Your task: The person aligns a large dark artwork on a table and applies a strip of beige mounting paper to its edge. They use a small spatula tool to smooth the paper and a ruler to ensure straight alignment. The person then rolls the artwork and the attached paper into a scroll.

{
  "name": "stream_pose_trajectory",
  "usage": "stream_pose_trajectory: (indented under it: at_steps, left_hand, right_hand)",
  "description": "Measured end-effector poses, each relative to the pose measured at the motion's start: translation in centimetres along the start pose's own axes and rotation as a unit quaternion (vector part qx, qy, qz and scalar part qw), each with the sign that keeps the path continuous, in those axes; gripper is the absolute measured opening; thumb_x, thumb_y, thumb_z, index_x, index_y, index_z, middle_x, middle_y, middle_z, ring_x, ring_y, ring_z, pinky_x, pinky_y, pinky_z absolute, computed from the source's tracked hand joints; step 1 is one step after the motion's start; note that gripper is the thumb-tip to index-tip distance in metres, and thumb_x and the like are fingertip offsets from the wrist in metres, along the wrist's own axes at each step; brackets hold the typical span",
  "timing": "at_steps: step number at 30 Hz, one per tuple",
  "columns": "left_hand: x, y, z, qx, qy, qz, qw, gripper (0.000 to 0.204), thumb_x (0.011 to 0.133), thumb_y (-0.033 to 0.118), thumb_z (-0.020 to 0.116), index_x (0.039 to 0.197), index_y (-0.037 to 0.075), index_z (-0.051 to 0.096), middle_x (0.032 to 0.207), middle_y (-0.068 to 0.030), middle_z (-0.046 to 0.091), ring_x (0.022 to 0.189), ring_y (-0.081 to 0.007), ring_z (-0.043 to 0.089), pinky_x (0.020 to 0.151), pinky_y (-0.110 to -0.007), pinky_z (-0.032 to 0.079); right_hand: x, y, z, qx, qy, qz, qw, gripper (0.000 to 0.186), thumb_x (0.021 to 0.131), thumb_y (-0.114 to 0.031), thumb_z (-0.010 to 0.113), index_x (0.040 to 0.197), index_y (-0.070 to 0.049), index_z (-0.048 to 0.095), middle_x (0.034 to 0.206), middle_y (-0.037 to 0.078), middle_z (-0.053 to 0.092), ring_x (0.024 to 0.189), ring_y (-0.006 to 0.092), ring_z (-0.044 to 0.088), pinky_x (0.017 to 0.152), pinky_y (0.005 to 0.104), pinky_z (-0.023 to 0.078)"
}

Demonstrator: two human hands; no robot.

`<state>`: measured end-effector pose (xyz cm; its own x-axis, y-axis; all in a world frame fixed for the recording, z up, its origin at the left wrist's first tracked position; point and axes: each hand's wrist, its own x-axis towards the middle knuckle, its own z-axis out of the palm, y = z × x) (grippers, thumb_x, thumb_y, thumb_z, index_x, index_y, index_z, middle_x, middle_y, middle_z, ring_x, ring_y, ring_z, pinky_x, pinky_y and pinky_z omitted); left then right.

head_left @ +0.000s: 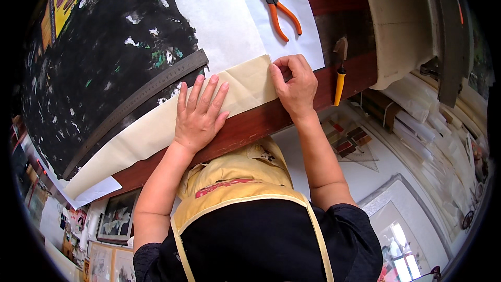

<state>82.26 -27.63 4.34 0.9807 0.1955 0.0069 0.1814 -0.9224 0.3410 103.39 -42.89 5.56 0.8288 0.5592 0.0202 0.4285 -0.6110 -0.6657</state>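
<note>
A long cream paper strip [156, 128] lies along the near edge of a dark red wooden table [250, 125], bordering a large dark ink painting [104, 57]. My left hand [200, 114] presses flat on the strip with fingers spread. My right hand [295, 84] pinches the strip's right end corner between thumb and fingers. A long metal ruler [135, 108] rests diagonally on the painting just beyond the strip, beside my left fingertips.
Orange-handled pliers [279, 8] lie on white paper sheets [219, 15] at the far side. A yellow-handled brush tool [340, 73] sits on the table right of my right hand. Framed pictures [117, 219] and stacked rolls [433, 125] fill the floor below.
</note>
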Motion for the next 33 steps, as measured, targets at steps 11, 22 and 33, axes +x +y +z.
stream_pose_trajectory:
  at_steps: [11, 22, 33]
  left_hand:
    - [-0.2, -0.2, 0.0, -0.007, -0.003, -0.007, 1.000, 0.071, 0.090, 0.034, 0.071, 0.156, 0.020, 0.047, 0.165, -0.0058, 0.037, 0.155, -0.0299, 0.028, 0.127, -0.055, 0.018]
    - [0.4, 0.5, -0.5, -0.023, 0.018, -0.019, 0.999, 0.071, 0.085, 0.028, 0.075, 0.151, 0.018, 0.051, 0.162, -0.0053, 0.041, 0.152, -0.0281, 0.033, 0.126, -0.054, 0.021]
    - [1.9, 0.9, 1.2, -0.049, 0.065, 0.006, 0.997, 0.059, 0.086, 0.018, 0.072, 0.142, 0.010, 0.056, 0.156, -0.0068, 0.046, 0.145, -0.0270, 0.042, 0.123, -0.046, 0.031]
  right_hand:
    - [0.9, -1.0, -0.1, -0.010, -0.040, 0.074, 0.996, 0.012, 0.082, -0.017, 0.076, 0.081, -0.009, 0.068, 0.080, 0.004, 0.066, 0.071, 0.0222, 0.067, 0.065, 0.0361, 0.053]
    - [1.3, -1.4, -0.6, -0.029, -0.077, 0.101, 0.992, 0.014, 0.084, -0.019, 0.075, 0.081, -0.007, 0.070, 0.080, 0.005, 0.065, 0.068, 0.0210, 0.066, 0.067, 0.0366, 0.053]
    - [1.3, -1.4, -0.6, -0.014, -0.079, 0.103, 0.991, 0.013, 0.085, -0.018, 0.075, 0.082, -0.007, 0.070, 0.080, 0.005, 0.065, 0.066, 0.0199, 0.065, 0.066, 0.0359, 0.053]
